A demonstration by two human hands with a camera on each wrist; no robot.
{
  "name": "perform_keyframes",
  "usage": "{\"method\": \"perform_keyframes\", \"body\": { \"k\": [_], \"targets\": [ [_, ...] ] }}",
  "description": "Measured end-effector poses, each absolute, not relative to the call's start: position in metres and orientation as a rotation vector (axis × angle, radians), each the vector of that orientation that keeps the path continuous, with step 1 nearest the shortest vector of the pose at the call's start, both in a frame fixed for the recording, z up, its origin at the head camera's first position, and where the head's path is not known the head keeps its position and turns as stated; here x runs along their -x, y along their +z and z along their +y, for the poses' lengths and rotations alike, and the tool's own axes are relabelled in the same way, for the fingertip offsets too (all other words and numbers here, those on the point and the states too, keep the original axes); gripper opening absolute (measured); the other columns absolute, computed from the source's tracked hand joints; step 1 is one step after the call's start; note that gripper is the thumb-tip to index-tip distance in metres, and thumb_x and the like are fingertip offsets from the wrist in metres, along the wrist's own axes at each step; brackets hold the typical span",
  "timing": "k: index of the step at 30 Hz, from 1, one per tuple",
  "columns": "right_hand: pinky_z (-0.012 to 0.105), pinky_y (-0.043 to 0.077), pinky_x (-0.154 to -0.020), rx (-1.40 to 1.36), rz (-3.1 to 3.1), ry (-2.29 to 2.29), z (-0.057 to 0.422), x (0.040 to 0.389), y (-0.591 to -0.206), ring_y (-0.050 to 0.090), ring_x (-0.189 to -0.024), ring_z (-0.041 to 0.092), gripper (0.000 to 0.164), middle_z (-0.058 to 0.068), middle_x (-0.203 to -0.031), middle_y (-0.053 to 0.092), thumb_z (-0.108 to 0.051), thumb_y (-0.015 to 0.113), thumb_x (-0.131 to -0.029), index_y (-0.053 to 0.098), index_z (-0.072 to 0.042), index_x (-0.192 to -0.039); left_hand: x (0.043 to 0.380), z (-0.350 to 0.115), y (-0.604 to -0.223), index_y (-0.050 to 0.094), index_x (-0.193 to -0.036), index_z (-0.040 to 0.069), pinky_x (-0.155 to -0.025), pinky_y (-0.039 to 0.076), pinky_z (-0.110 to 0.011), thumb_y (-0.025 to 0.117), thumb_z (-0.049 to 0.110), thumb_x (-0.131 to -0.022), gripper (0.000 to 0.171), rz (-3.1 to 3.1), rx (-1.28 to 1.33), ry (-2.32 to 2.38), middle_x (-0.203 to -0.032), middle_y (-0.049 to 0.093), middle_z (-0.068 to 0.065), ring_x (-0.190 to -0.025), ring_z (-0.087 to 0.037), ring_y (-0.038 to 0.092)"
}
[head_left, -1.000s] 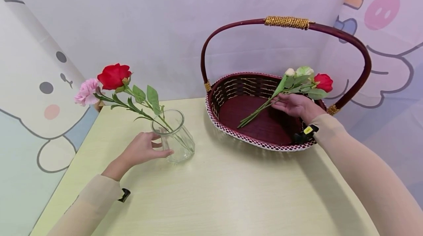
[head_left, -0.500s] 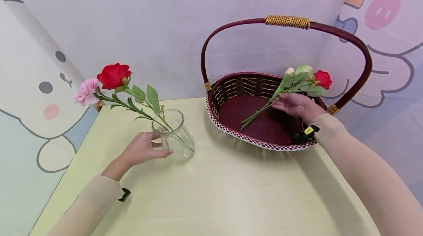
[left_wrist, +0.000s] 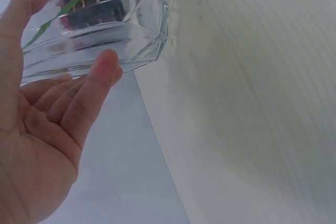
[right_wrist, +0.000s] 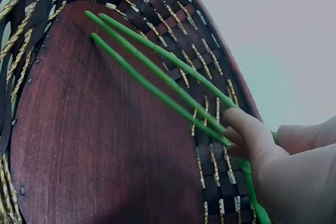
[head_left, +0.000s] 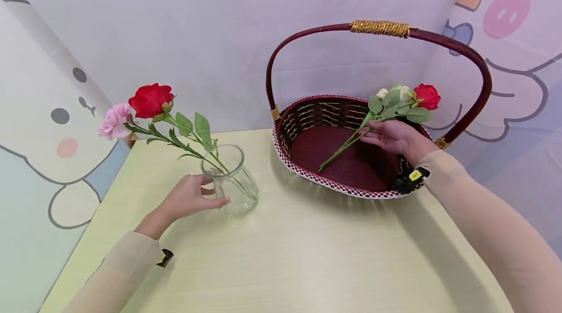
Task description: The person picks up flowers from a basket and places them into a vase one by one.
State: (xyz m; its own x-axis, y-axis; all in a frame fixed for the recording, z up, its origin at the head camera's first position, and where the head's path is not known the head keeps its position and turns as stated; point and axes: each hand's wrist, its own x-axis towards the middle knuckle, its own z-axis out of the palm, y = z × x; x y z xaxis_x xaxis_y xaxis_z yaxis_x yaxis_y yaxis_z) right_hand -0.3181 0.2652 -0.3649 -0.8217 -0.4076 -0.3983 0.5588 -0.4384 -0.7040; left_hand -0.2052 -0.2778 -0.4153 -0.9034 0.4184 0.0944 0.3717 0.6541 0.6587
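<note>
My left hand [head_left: 186, 198] holds a clear glass vase [head_left: 240, 195] from its left side, thumb in front. In the left wrist view, the thumb and fingers lie against the faceted glass [left_wrist: 142, 40]. A red rose [head_left: 151, 101] and a pink carnation [head_left: 115, 121] lean leftward out of the vase. Over the wicker basket [head_left: 327, 184], my right hand [head_left: 392, 137] grips several flowers by their stems [head_left: 344, 147]. Among these are a red rose [head_left: 427, 96] and pale blooms [head_left: 403, 92]. Three green stems [right_wrist: 157, 74] slant across the basket in the right wrist view.
The basket's tall arched handle [head_left: 381, 28], wrapped in gold cord, rises above my right hand. Both vase and basket stand on a pale wooden table [head_left: 281, 254]. Behind hangs a light curtain [head_left: 197, 49] with cartoon animals at both sides.
The flowers in my right hand have turned slightly and shifted a little left, with the stems now closer together. My left hand and the vase stay in place.
</note>
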Motion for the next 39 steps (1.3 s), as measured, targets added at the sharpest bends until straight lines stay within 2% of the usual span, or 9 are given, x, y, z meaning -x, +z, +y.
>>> {"method": "perform_keyframes", "body": {
  "k": [5, 8, 14, 21, 24, 30, 35, 39],
  "targets": [
    [0.039, 0.048, -0.108, -0.174, 1.238, -2.24, 0.263, 0.317, -0.36, 0.073, -0.096, 0.026, 0.032, 0.018, -0.101, 0.071, -0.007, 0.034, -0.11, 0.061, 0.001, -0.095, 0.204, -0.278, -0.415, 0.069, -0.122, 0.006, -0.076, 0.064, -0.043, 0.087, 0.045, -0.079, 0.062, 2.778, -0.637, 1.102, -0.097, 0.073, -0.001, -0.094, -0.029, 0.075],
    [0.038, 0.051, -0.104, -0.143, 1.291, -2.223, 0.261, 0.316, -0.355, 0.072, -0.099, 0.025, 0.027, 0.018, -0.102, 0.071, -0.007, 0.036, -0.11, 0.059, 0.0, -0.1, 0.205, -0.278, -0.415, 0.069, -0.123, 0.005, -0.076, 0.064, -0.043, 0.087, 0.045, -0.079, 0.062, 2.777, -0.639, 1.104, -0.1, 0.073, -0.002, -0.094, -0.029, 0.075],
    [0.035, 0.047, -0.108, -0.037, 1.408, -2.176, 0.252, 0.315, -0.341, 0.069, -0.11, 0.021, 0.018, 0.013, -0.108, 0.072, -0.011, 0.04, -0.109, 0.051, -0.001, -0.12, 0.205, -0.278, -0.416, 0.069, -0.122, 0.003, -0.076, 0.064, -0.042, 0.088, 0.043, -0.079, 0.062, 2.792, -0.664, 1.1, -0.099, 0.073, 0.0, -0.093, -0.027, 0.075],
    [0.033, 0.046, -0.109, -0.012, 1.437, -2.156, 0.246, 0.318, -0.331, 0.063, -0.121, 0.023, 0.03, 0.01, -0.112, 0.071, -0.014, 0.039, -0.11, 0.04, -0.002, -0.138, 0.205, -0.278, -0.415, 0.069, -0.122, 0.003, -0.076, 0.064, -0.042, 0.087, 0.042, -0.079, 0.061, 2.803, -0.674, 1.089, -0.1, 0.073, 0.001, -0.092, -0.027, 0.075],
    [0.032, 0.049, -0.107, -0.004, 1.421, -2.16, 0.244, 0.318, -0.33, 0.067, -0.115, 0.021, 0.03, 0.01, -0.113, 0.072, -0.013, 0.037, -0.11, 0.046, 0.0, -0.136, 0.204, -0.278, -0.415, 0.069, -0.123, 0.004, -0.076, 0.064, -0.041, 0.088, 0.042, -0.079, 0.061, 2.8, -0.662, 1.094, -0.099, 0.073, 0.0, -0.093, -0.028, 0.075],
    [0.034, 0.053, -0.103, 0.047, 1.412, -2.149, 0.239, 0.319, -0.328, 0.069, -0.11, 0.02, 0.029, 0.011, -0.115, 0.072, -0.013, 0.039, -0.11, 0.066, -0.004, -0.115, 0.203, -0.278, -0.415, 0.069, -0.121, 0.002, -0.074, 0.064, -0.038, 0.089, 0.04, -0.078, 0.061, 2.782, -0.655, 1.12, -0.097, 0.072, 0.0, -0.092, -0.027, 0.075],
    [0.036, 0.055, -0.099, 0.104, 1.45, -2.103, 0.231, 0.32, -0.328, 0.069, -0.11, 0.02, 0.026, 0.012, -0.116, 0.071, -0.011, 0.039, -0.11, 0.063, -0.003, -0.116, 0.203, -0.278, -0.415, 0.068, -0.123, 0.003, -0.076, 0.064, -0.04, 0.088, 0.044, -0.078, 0.063, 2.774, -0.641, 1.117, -0.097, 0.072, 0.001, -0.094, -0.027, 0.075],
    [0.041, 0.051, -0.104, 0.149, 1.493, -2.049, 0.223, 0.318, -0.328, 0.069, -0.111, 0.022, 0.026, 0.012, -0.119, 0.07, -0.01, 0.04, -0.11, 0.05, 0.003, -0.13, 0.203, -0.277, -0.413, 0.068, -0.124, 0.004, -0.076, 0.064, -0.038, 0.087, 0.046, -0.079, 0.065, 2.78, -0.632, 1.088, -0.099, 0.072, 0.002, -0.095, -0.028, 0.074]
  ]
}}
